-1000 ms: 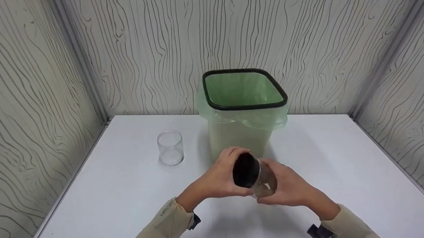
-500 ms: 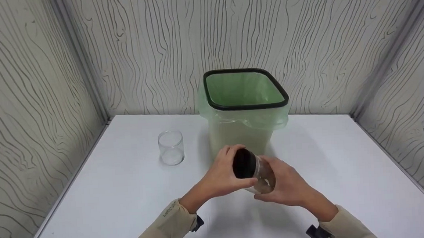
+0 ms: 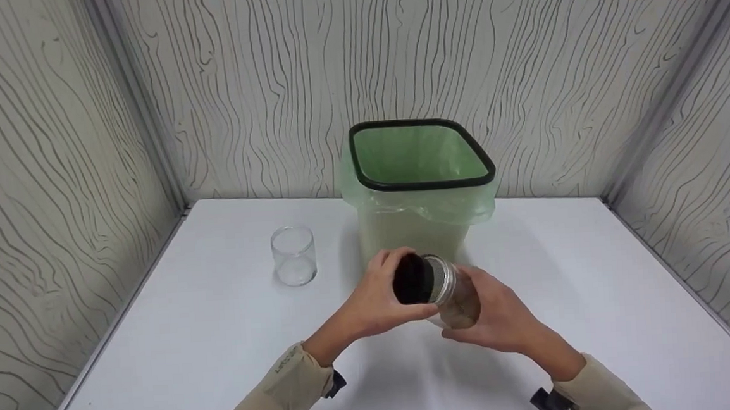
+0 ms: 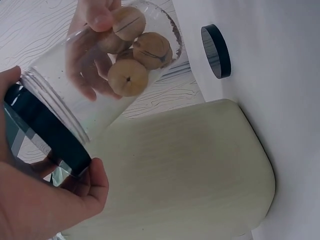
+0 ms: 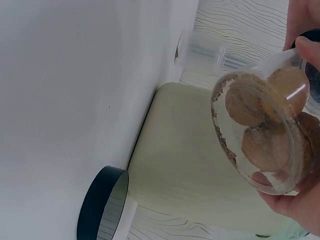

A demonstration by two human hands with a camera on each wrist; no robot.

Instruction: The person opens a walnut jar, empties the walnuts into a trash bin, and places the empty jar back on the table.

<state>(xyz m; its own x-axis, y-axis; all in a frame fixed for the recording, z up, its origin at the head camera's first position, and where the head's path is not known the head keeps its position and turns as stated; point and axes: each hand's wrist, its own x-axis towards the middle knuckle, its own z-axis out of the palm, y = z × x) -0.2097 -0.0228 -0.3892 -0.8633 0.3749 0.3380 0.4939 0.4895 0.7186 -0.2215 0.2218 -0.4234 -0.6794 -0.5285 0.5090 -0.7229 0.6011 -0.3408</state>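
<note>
In the head view, my left hand (image 3: 371,303) grips the black screw lid (image 3: 411,278), thumb and fingers round its edge. My right hand (image 3: 499,311) holds the clear jar (image 3: 459,302) by its body, mouth tilted toward the left hand. Threads on the jar's neck show beside the lid. Several round brown nuts that look like walnuts (image 4: 128,77) lie toward the jar's base in the left wrist view. Crumbs cling round the jar's bottom (image 5: 222,135) in the right wrist view. Both hands are in front of the bin, above the white table.
Behind the hands stands a bin (image 3: 404,231) with a green liner (image 3: 425,154) and black rim. An upright clear glass (image 3: 294,257) is left of it. A black-edged round lid-like thing (image 5: 102,205) rests on the table (image 3: 209,354). Wood-patterned walls (image 3: 256,85) enclose the table.
The lid has come away from the jar, leftward with my left hand, and the threaded neck now shows. The right hand stays about where it was; bin and glass have not moved.
</note>
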